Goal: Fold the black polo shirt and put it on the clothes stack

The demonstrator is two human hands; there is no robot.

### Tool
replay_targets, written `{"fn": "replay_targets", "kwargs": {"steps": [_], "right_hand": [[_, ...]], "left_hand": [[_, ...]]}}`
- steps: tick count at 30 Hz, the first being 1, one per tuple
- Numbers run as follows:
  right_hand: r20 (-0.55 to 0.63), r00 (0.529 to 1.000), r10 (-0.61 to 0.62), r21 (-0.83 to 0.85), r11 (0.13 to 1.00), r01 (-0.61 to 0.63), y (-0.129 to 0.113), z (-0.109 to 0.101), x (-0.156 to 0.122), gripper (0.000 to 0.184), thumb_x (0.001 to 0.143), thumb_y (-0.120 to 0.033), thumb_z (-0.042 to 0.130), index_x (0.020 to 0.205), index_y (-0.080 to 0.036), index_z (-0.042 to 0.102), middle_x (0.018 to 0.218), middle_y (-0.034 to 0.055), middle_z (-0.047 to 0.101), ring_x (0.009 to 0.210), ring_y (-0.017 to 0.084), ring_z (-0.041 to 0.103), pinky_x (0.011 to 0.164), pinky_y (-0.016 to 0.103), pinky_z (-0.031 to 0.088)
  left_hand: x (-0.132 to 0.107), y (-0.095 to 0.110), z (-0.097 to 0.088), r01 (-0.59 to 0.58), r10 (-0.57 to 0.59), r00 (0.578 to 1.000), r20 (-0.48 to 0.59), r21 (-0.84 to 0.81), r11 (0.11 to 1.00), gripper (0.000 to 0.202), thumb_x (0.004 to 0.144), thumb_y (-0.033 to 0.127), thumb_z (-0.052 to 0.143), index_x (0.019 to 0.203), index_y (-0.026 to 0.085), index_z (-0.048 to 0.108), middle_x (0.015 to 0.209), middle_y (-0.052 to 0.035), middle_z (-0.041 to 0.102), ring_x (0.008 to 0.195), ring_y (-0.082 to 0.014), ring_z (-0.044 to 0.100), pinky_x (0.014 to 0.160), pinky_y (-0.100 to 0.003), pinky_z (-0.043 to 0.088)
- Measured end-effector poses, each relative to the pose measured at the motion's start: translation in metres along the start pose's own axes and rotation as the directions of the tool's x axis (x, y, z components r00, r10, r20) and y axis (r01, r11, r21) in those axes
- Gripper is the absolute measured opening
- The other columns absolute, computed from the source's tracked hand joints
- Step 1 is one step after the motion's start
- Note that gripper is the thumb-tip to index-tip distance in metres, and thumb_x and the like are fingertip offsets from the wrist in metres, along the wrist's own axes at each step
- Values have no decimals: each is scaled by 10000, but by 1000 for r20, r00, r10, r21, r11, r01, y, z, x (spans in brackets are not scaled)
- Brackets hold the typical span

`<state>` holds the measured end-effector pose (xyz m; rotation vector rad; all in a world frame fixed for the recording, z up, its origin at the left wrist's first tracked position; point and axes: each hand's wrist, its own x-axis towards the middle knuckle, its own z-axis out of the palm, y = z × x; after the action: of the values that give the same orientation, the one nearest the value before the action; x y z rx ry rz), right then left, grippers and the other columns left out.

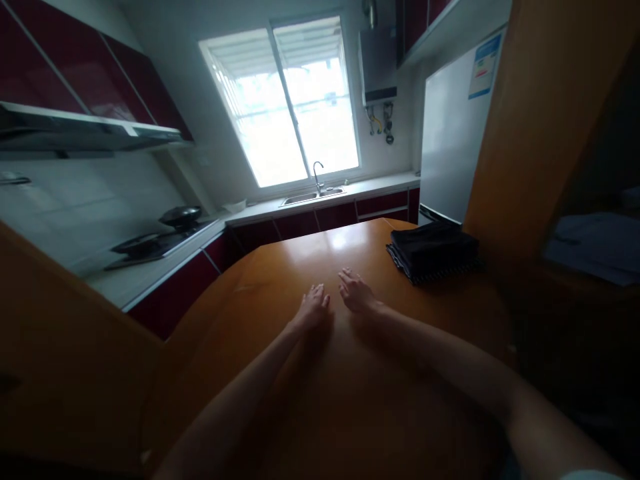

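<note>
My left hand (314, 307) lies palm down on the wooden table (280, 280), fingers stretched forward and nothing in it. Just to its right, a small gap away, my right hand (356, 291) rests on the same tabletop with its fingers extended, also holding nothing. A folded stack of dark cloth (433, 250) sits at the table's right side, beyond my right hand and apart from it. Its lower layers show a patterned edge.
Past the table runs a counter with a sink (300, 199) and faucet (317, 175) under a window. At left is a stove (165, 243) with a covered wok (180, 215). A refrigerator (453, 133) and a wooden panel (525, 133) stand at right.
</note>
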<state>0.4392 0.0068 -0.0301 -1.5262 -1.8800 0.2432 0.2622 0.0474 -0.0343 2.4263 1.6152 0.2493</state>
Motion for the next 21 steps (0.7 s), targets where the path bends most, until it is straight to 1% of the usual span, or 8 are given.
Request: {"fn": "replay_targets", "kwargs": {"steps": [2,3,4,6,9,13,17,21], "right_hand": [[96,994,47,-7,999,-47,-11,29,-10,518,983,-275,424,1458,-81,494,1576,204,389,1485,263,324,1209,419,238],[131,990,60,-24,998,-57,-16,40,-15,521,985,-282,426,1465,-89,487,1585,202,376,1494,268,305,1212,437,225],[162,985,61,-48,997,-54,-19,48,-20,523,986,-292,428,1469,-98,484,1592,198,365,1503,274,284,1217,459,203],[219,975,28,-103,995,-5,-24,56,-28,527,991,-315,423,1474,-111,482,1601,190,349,1515,281,251,1224,498,154],[289,957,-38,-165,982,89,-26,56,-37,551,1001,-337,392,1503,-118,447,1618,169,321,1523,266,227,1228,505,122],[345,936,-73,-194,970,147,-25,51,-42,584,1009,-340,345,1544,-108,381,1625,148,308,1523,241,231,1232,469,138],[344,933,-103,-192,965,178,-23,52,-44,572,1014,-323,329,1542,-113,390,1617,141,331,1516,235,255,1230,450,158],[325,939,-108,-178,969,173,-22,53,-44,563,1003,-307,364,1530,-115,409,1602,146,362,1505,235,282,1222,453,178]], "left_hand": [[-23,-11,3,-5,4,1000,14,19,1000,573,1023,366,308,1548,139,352,1623,-166,300,1532,-298,197,1220,-537,175],[-34,-15,5,-9,8,1000,22,27,1000,573,1023,361,307,1550,143,351,1625,-161,300,1532,-295,200,1221,-537,175],[-43,-17,7,-22,21,999,24,35,999,571,1023,357,306,1552,147,351,1627,-155,297,1532,-291,201,1223,-535,174],[-60,-18,13,-57,57,998,7,55,997,565,1024,355,303,1551,161,362,1632,-140,294,1532,-288,204,1226,-535,174],[-75,-14,20,-113,116,993,-31,81,990,557,1025,341,291,1555,182,361,1638,-106,294,1531,-273,211,1235,-522,166],[-80,-9,24,-144,146,989,-22,68,987,569,1011,297,301,1563,163,341,1636,-90,303,1527,-254,230,1242,-495,178],[-77,-10,26,-152,154,987,-52,40,988,572,1007,302,311,1554,141,355,1630,-100,317,1520,-266,248,1240,-497,188],[-75,-13,28,-165,166,983,-81,21,986,550,996,277,351,1531,150,392,1611,-107,358,1504,-279,280,1227,-508,215]]}}
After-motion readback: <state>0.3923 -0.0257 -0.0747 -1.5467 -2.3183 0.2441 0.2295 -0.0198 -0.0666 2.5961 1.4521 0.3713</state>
